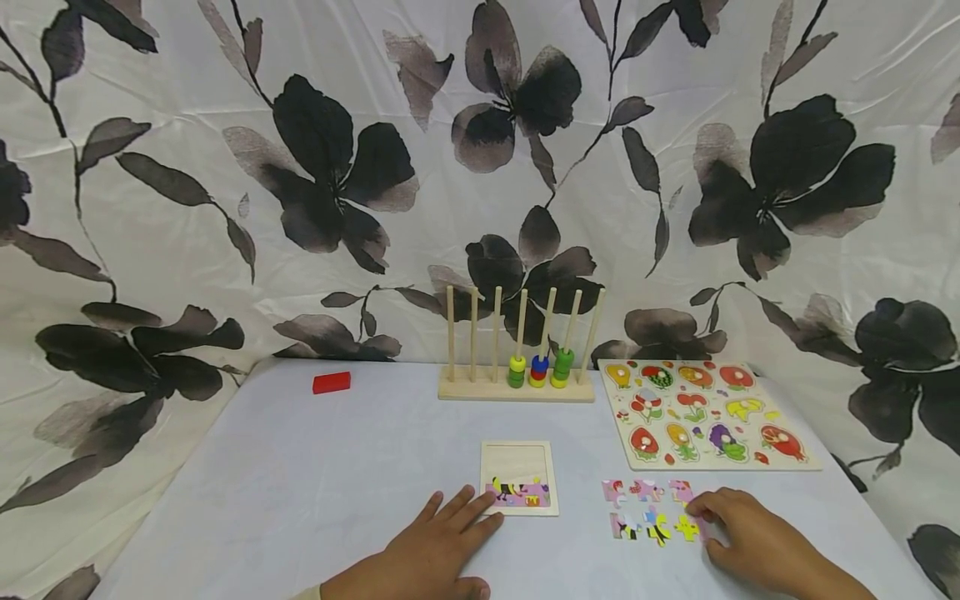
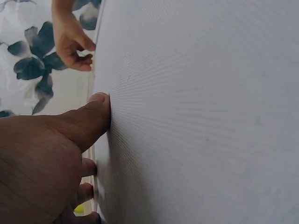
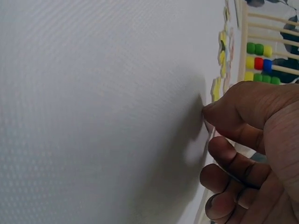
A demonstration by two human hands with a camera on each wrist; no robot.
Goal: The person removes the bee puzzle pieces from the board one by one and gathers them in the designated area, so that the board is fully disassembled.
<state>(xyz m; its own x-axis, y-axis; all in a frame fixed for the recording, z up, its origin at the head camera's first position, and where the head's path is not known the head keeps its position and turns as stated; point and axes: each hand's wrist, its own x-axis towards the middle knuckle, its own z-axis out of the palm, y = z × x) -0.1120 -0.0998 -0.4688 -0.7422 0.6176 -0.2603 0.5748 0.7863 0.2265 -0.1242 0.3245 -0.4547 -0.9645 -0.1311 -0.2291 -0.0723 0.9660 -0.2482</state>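
My left hand (image 1: 437,546) lies with fingers spread, their tips on the lower left of a small wooden puzzle tray (image 1: 517,454). Joined pink puzzle pieces with a bee and a honey pot (image 1: 525,493) fill the tray's lower part. At the right, my right hand (image 1: 757,533) pinches a pink puzzle piece (image 1: 702,527) at the table, mostly hidden by the fingers. In the right wrist view, thumb and forefinger nearly meet at the piece's thin edge (image 3: 209,127). Beside that hand lie several loose puzzle pieces, among them a yellow one (image 1: 686,527) and a bee piece (image 1: 657,528).
Behind the tray stands a wooden peg rack (image 1: 465,387) with colored beads on some pegs. A fruit puzzle board (image 1: 712,417) lies at the back right, and a red block (image 1: 332,382) at the back left. A flowered cloth (image 1: 420,208) hangs behind the white table (image 1: 300,467).
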